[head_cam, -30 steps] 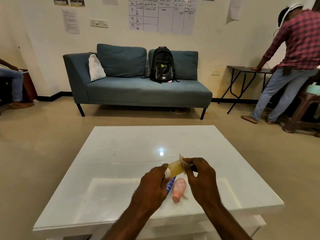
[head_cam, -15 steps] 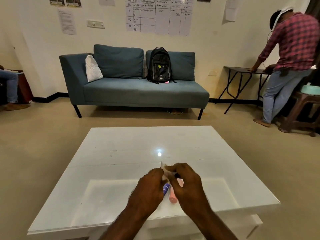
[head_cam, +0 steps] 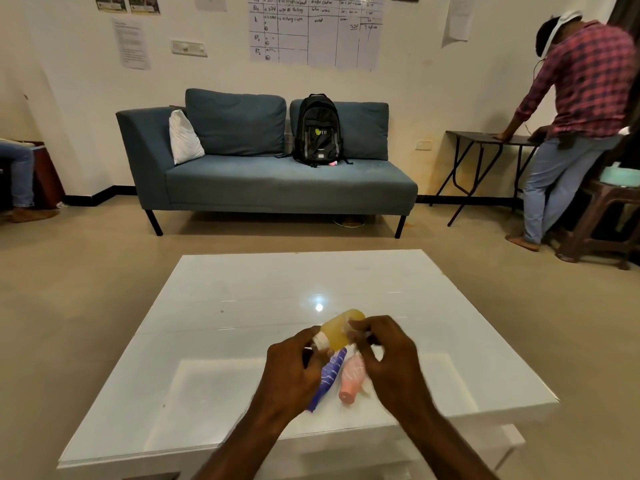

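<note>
Both my hands hold a small yellow bottle (head_cam: pixel 337 330) above the white glossy table (head_cam: pixel 242 306). My left hand (head_cam: pixel 294 372) grips its white-capped lower end. My right hand (head_cam: pixel 388 358) pinches the bottle's side, where a clear wrapper seems to cling. Under my hands, on the table, lie a blue patterned tube (head_cam: pixel 329 379) and a pink bottle (head_cam: pixel 351 379) in a clear wrapper, side by side.
A blue sofa (head_cam: pixel 277 181) with a black backpack (head_cam: pixel 318 129) stands against the far wall. A person in a plaid shirt (head_cam: pixel 581 116) leans on a folding table (head_cam: pixel 485 140) at the right. A brown stool (head_cam: pixel 602 216) stands near them. Another person's leg (head_cam: pixel 20 174) shows at the far left.
My hands dropped low and close together over the table, then rose a little. The yellow bottle now shows more fully, tilted up between my hands.
</note>
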